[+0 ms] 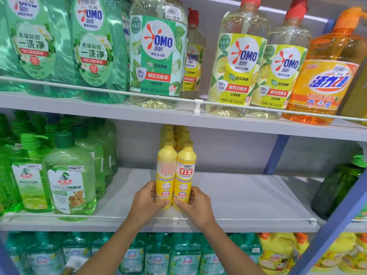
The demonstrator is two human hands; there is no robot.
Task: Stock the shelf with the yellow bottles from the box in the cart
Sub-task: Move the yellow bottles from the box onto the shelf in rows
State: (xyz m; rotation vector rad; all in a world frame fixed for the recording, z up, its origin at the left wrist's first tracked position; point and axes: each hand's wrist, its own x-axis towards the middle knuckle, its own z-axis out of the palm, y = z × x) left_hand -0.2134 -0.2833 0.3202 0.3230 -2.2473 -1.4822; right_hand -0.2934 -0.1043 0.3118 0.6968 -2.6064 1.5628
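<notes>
Clasping two upright yellow bottles low on their bodies, left hand round one, right hand round the other, just past the front rail of the shelf. Directly behind the grip, a double file of the same. Likely to topple that file if shoved back hard; gripped so low, prone to tipping.

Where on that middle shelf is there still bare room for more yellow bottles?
The widest bare patch of the middle shelf lies between the yellow bottles and the dark green bottle at far right. A narrower strip separates them from the light green bottles, which crowd the left end.
</notes>
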